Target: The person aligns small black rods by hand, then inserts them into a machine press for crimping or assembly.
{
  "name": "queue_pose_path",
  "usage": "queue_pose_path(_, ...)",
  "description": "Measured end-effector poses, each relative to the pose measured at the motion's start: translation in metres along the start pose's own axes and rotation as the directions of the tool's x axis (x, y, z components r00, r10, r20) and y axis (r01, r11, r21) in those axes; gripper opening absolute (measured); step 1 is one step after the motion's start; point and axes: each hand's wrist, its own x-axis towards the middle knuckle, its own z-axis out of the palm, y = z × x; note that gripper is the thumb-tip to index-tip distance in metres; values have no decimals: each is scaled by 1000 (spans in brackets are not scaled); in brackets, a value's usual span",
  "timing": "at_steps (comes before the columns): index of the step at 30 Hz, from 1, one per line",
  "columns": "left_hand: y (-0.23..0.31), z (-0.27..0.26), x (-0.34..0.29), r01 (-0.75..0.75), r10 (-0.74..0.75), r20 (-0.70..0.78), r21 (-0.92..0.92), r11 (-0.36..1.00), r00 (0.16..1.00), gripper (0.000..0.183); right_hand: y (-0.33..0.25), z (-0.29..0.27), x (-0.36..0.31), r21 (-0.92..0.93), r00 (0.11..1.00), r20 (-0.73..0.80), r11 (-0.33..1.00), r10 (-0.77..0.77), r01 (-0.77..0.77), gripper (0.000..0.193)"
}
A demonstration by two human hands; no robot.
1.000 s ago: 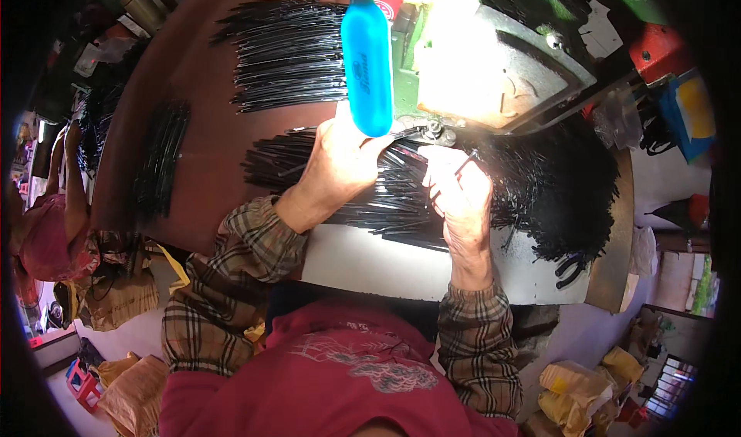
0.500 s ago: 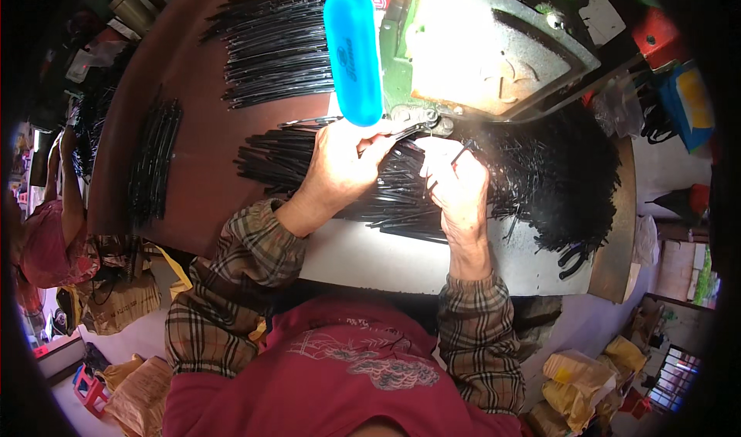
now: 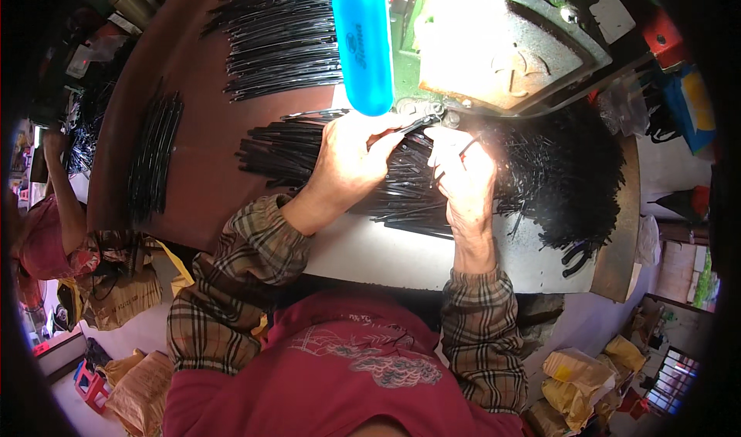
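Note:
My left hand (image 3: 353,150) pinches the end of a thin black strip (image 3: 411,126) between thumb and fingers, beside the small metal working head (image 3: 424,111) of a green machine. To its right, my right hand (image 3: 465,171) is closed, fingertips close to that head, with a slim black piece (image 3: 469,145) poking out of the fingers. Glare washes out the fingertips there. Beneath both hands lies a pile of black strips (image 3: 282,155). A bright blue rounded cover (image 3: 364,47) hangs just above my left hand.
More black strips lie in a stack (image 3: 282,43) at the back and a small bundle (image 3: 157,155) at the left. A dense heap (image 3: 575,175) fills the right side, near dark-handled pliers (image 3: 575,259). The machine's metal plate (image 3: 513,59) overhangs. Another person's arm (image 3: 65,190) shows far left.
The view has shifted slightly, so the machine and blue cover sit a little differently. Both hands stay at the working head with little movement. The other person's arm has moved.

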Motion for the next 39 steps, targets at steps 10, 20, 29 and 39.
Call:
queue_pose_path(10, 0, 0, 0, 22, -22, 21, 12, 1000, 1000, 25, -3, 2, 0, 37, 1000, 15, 999, -24, 23, 17)
queue_pose_path(20, -12, 15, 11, -233, 228, -128, -32, 972, 965, 21, -2, 0, 8, 14, 997, 28, 997, -70, 70, 17)
queue_pose_path(29, -10, 18, 11, -418, 452, -171, 204, 885, 875, 27, 1, 3, 10, 38, 994, 0, 993, -109, 109, 16)
queue_pose_path(39, -4, 19, 0, -349, 378, -39, 309, 885, 925, 46, 3, 8, 9, 200, 996, 10, 976, -94, 90, 18)
